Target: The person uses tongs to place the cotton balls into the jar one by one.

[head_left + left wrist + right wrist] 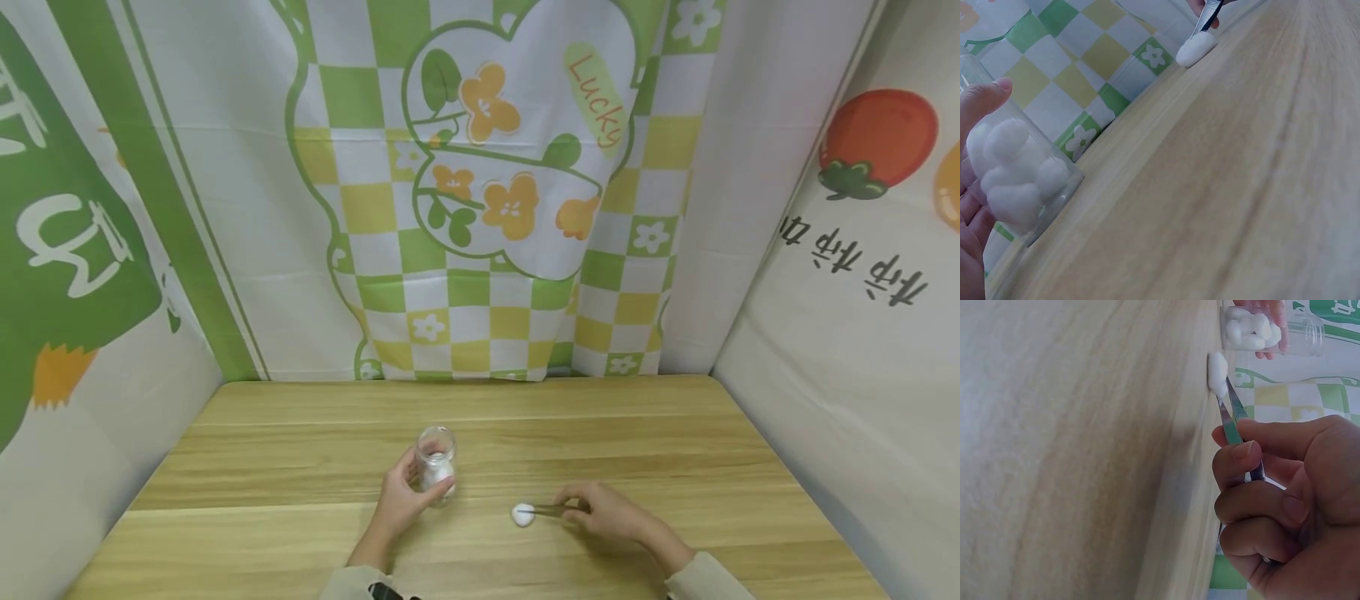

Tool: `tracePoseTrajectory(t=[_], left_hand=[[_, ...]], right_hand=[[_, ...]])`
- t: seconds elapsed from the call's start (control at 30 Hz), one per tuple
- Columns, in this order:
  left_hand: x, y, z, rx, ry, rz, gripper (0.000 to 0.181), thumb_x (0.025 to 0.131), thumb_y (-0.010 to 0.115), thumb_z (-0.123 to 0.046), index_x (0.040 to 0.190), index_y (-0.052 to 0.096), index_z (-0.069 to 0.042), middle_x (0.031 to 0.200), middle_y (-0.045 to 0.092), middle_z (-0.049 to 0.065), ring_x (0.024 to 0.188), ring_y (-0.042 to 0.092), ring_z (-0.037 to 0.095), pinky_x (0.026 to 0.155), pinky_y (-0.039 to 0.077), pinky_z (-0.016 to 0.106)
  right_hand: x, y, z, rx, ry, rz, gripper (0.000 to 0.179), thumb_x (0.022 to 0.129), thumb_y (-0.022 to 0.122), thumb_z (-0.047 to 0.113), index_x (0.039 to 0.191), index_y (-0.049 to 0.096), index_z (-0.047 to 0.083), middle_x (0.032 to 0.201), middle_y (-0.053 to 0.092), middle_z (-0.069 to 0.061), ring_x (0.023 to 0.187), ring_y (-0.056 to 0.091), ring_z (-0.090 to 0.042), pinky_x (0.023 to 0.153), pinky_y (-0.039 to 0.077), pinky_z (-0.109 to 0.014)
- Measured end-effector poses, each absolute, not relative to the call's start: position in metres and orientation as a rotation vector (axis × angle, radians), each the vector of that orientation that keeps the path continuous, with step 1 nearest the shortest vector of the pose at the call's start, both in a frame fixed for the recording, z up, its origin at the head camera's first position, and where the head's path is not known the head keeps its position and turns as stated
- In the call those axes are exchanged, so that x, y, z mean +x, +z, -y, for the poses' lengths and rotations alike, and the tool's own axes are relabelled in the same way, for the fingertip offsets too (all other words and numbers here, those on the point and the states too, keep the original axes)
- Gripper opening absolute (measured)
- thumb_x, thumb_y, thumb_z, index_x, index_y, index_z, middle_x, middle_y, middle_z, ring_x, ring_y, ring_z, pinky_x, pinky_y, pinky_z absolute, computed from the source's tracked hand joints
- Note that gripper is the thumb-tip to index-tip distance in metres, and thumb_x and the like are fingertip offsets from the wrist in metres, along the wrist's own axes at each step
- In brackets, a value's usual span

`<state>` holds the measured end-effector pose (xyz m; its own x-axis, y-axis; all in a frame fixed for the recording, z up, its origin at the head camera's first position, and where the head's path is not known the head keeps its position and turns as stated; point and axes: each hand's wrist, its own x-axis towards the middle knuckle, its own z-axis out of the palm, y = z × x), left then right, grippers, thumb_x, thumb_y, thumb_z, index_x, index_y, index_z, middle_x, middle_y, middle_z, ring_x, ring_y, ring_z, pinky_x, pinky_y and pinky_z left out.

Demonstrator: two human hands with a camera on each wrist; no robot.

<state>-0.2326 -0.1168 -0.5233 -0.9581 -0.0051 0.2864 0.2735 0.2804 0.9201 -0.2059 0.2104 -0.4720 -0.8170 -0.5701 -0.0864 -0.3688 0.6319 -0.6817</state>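
Note:
My left hand (pixel 402 500) grips an open glass jar (pixel 436 446) that stands upright on the table. Several white cotton balls (pixel 1013 169) fill the lower part of the jar, seen through its wall in the left wrist view. To the right, my right hand (pixel 606 510) holds metal tweezers (pixel 1230 419) between thumb and fingers. Their tips are at a single cotton ball (pixel 522 515) lying on the tabletop, one arm over it in the head view. I cannot tell whether the tips squeeze it.
The wooden table (pixel 300 450) reaches back to a green and yellow checked curtain (pixel 465 317). Printed cloth walls stand at the left and right sides. A dark band (pixel 386 591) shows at the left sleeve.

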Motion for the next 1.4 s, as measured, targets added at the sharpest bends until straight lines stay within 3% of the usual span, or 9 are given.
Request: tracePoseTrajectory(t=[0.2,0.5,0.77,1.03,1.2,1.4], left_hand=[[-0.233,-0.524,0.117,-0.26,-1.73,2.308,0.059,0.074,0.082,-0.012,0.127,0.057,-0.001,0.121,0.067,0.017,0.111,0.064,0.033,0.097,0.053,0.046],[-0.232,-0.523,0.117,-0.254,-1.735,2.307,0.06,0.074,0.082,-0.012,0.127,0.057,-0.001,0.122,0.067,0.017,0.113,0.063,0.035,0.098,0.053,0.046],[-0.233,-0.525,0.118,-0.259,-1.738,2.304,0.061,0.074,0.082,-0.011,0.128,0.056,-0.001,0.122,0.067,0.018,0.112,0.063,0.035,0.098,0.053,0.05],[-0.233,-0.525,0.118,-0.248,-1.739,2.311,0.06,0.074,0.082,-0.012,0.127,0.057,-0.002,0.121,0.068,0.016,0.111,0.064,0.03,0.097,0.052,0.04],[-0.233,-0.524,0.117,-0.262,-1.739,2.302,0.059,0.073,0.083,-0.012,0.126,0.058,-0.002,0.121,0.068,0.015,0.111,0.064,0.03,0.098,0.052,0.039],[-0.232,-0.523,0.117,-0.25,-1.762,2.302,0.059,0.075,0.082,-0.012,0.128,0.057,-0.002,0.123,0.066,0.018,0.115,0.062,0.034,0.099,0.052,0.047]], right_hand=[[-0.206,-0.471,-0.21,-0.755,-0.971,-2.551,0.021,0.095,0.057,0.014,0.112,0.064,0.004,0.071,0.057,-0.003,0.058,0.039,0.002,0.051,0.034,-0.015],[-0.205,-0.47,-0.209,-0.798,-0.919,-2.633,0.018,0.095,0.057,0.014,0.111,0.064,0.007,0.089,0.065,-0.003,0.066,0.042,0.0,0.056,0.036,-0.017],[-0.206,-0.471,-0.208,-0.806,-0.893,-2.658,0.018,0.095,0.057,0.015,0.11,0.065,0.009,0.074,0.058,0.001,0.062,0.039,0.001,0.053,0.033,-0.016],[-0.207,-0.466,-0.204,-0.778,-0.863,-2.707,0.016,0.094,0.058,0.016,0.107,0.065,0.011,0.064,0.045,0.009,0.055,0.035,0.002,0.049,0.031,-0.015],[-0.208,-0.461,-0.204,-0.796,-0.874,-2.713,0.016,0.095,0.057,0.015,0.107,0.065,0.01,0.063,0.045,0.009,0.055,0.035,0.002,0.049,0.031,-0.015],[-0.211,-0.454,-0.203,-0.848,-0.914,-2.711,0.019,0.095,0.056,0.014,0.11,0.064,0.006,0.066,0.052,0.003,0.057,0.037,0.003,0.05,0.034,-0.015]])
